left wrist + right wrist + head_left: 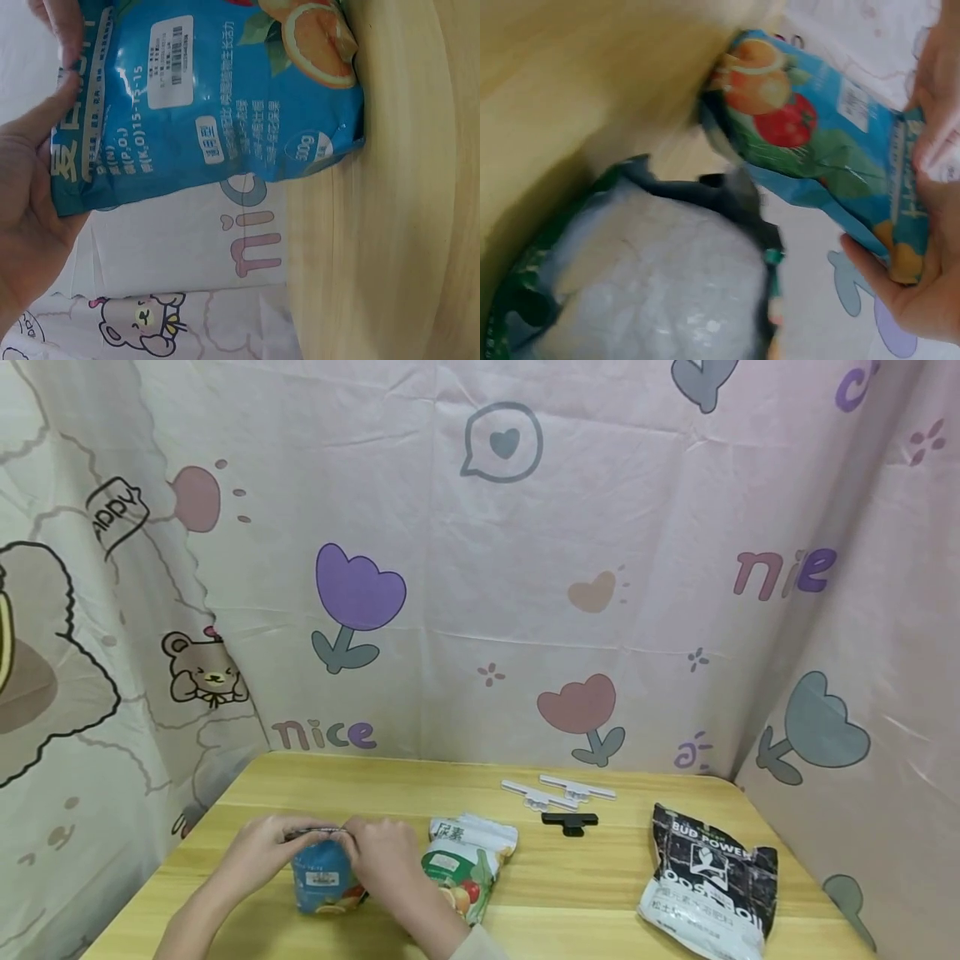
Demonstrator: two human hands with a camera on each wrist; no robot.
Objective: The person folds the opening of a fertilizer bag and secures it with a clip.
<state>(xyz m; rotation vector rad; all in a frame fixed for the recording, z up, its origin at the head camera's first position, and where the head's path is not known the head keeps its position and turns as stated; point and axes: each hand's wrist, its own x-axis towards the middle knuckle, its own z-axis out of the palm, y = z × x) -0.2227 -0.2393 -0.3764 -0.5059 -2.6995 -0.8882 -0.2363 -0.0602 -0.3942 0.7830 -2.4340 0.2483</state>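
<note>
A blue bag (321,878) printed with fruit stands on the table, its top folded over. My left hand (258,853) pinches the left end of that fold; in the left wrist view the thumb of the left hand (34,210) presses on the front of the bag (202,105). At the other end my right hand (384,857) grips the fold, and the right wrist view shows the fingers of the right hand (922,296) against the bag (821,150). Just right of my right hand is a green and white bag (480,860), partly hidden by the forearm.
Two white sealing clips (536,795) (577,788) and a black sealing clip (570,822) lie toward the back of the wooden table (585,893). A black and white bag (708,885) lies at the right. A printed curtain (465,568) hangs behind and along both sides.
</note>
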